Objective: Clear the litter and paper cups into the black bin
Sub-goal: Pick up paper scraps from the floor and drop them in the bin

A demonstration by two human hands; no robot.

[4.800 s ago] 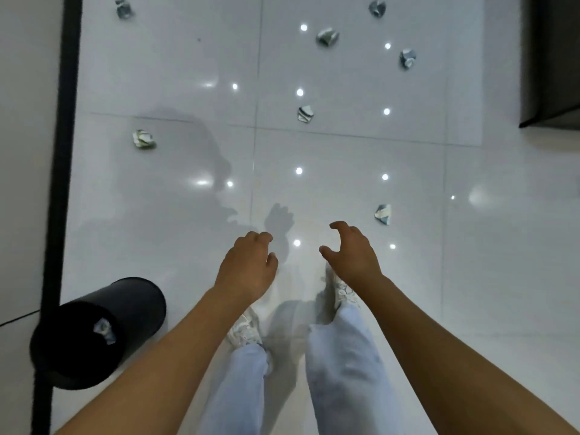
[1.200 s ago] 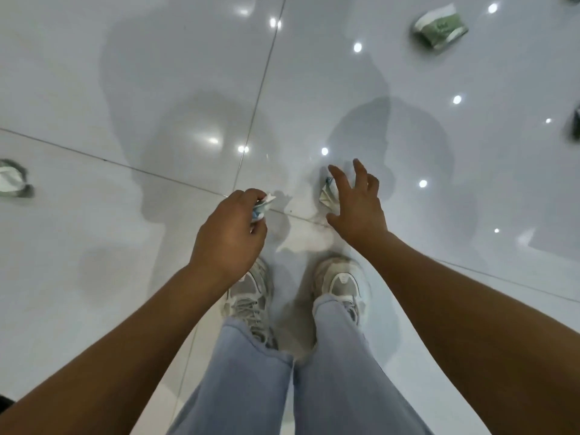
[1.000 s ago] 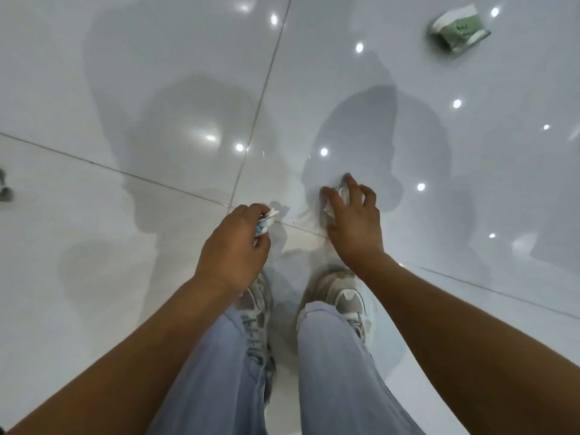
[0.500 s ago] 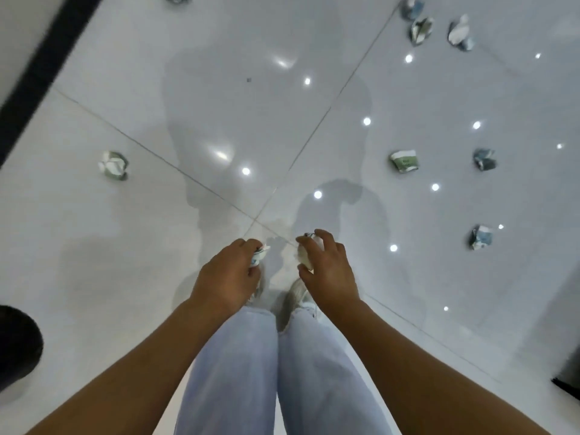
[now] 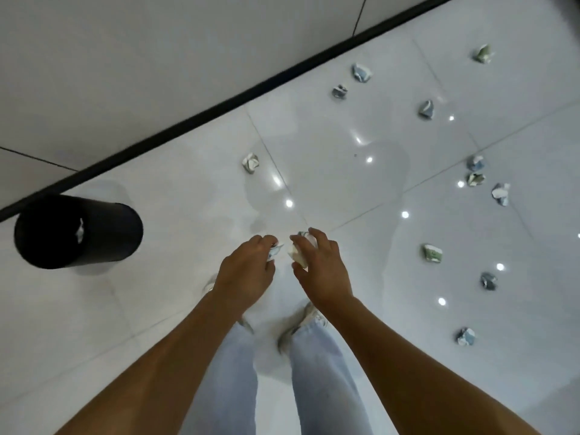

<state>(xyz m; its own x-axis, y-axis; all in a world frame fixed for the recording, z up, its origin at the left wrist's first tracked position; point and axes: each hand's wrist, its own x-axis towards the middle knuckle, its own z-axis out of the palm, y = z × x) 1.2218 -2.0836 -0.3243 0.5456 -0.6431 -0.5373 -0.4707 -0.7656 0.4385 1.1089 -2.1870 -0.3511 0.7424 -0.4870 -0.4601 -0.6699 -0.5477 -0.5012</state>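
Two crumpled cups are already in your grasp: your left hand (image 5: 248,271) curls round a small blue-and-white scrap (image 5: 273,251), and your right hand (image 5: 320,271) pinches a larger pale crushed cup (image 5: 297,254) between thumb and fingers. Keep both grips firm but light, since the thin paper looks springy and could slip out. The black bin (image 5: 78,230) stands to your left, near the dark skirting line (image 5: 219,102), with one scrap showing inside its mouth. Carry both hands right over that round opening before you let go, because light paper would likely drift or bounce off the rim. Beyond your hands the glossy white floor tiles (image 5: 329,177) mirror the ceiling spots. One white wad (image 5: 250,162) lies near the skirting. Further out to your right, many more crushed cups are scattered, among them a green-printed one (image 5: 433,253) and a blue one (image 5: 361,72).
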